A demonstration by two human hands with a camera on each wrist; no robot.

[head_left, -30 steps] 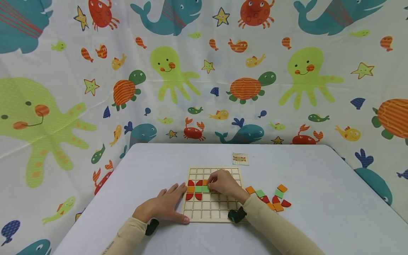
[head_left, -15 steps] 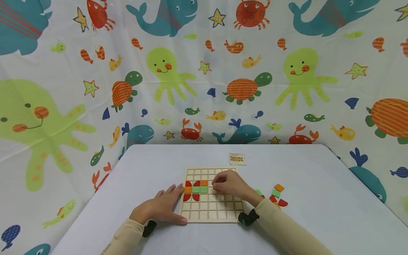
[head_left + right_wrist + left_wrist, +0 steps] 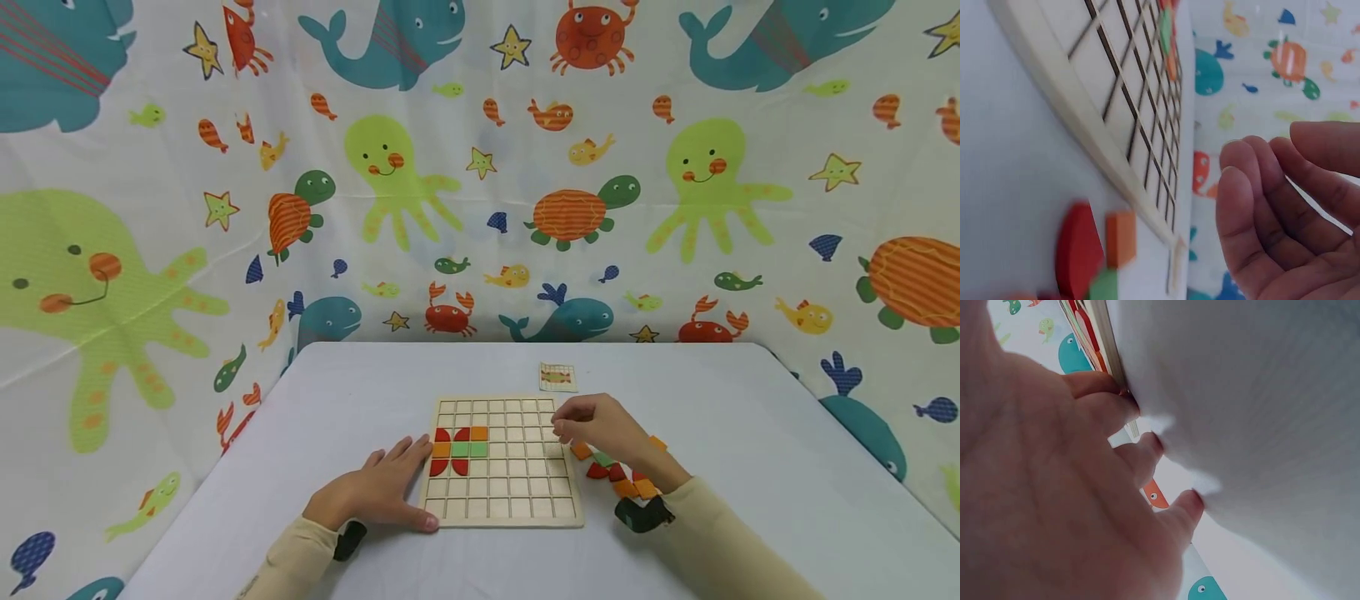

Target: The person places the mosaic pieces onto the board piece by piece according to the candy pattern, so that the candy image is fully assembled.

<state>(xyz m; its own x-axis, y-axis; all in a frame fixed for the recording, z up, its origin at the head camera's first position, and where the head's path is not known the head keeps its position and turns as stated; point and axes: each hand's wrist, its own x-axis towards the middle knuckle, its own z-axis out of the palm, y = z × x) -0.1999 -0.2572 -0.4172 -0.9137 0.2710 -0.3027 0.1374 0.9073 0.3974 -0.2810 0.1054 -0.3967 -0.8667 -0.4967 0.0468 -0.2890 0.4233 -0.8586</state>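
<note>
A square wooden grid board [image 3: 517, 487] lies on the table. Its left side carries red rounded pieces [image 3: 458, 467], orange square tiles [image 3: 479, 433] and green square tiles [image 3: 469, 450] set in cells. My left hand [image 3: 378, 492] lies spread on the tabletop, with fingertips and thumb at the board's left edge; the left wrist view shows its palm [image 3: 1054, 481]. Above the board's right edge is my right hand [image 3: 603, 429], raised, its fingers [image 3: 1235, 212] loosely bent with nothing between them. Below it are loose pieces, among them an orange tile [image 3: 1120, 239] and a red piece [image 3: 1079, 250].
More loose pieces lie right of the board, including an orange tile [image 3: 646, 489], partly hidden by the right arm. A small pattern card [image 3: 557, 377] lies behind the board. A sea-animal curtain [image 3: 480, 208] hangs beyond the white table [image 3: 375, 383].
My right hand has moved right, from over the board's filled cells to its right edge. An orange tile in the upper row now shows fully. My left hand has stayed at the board's left edge.
</note>
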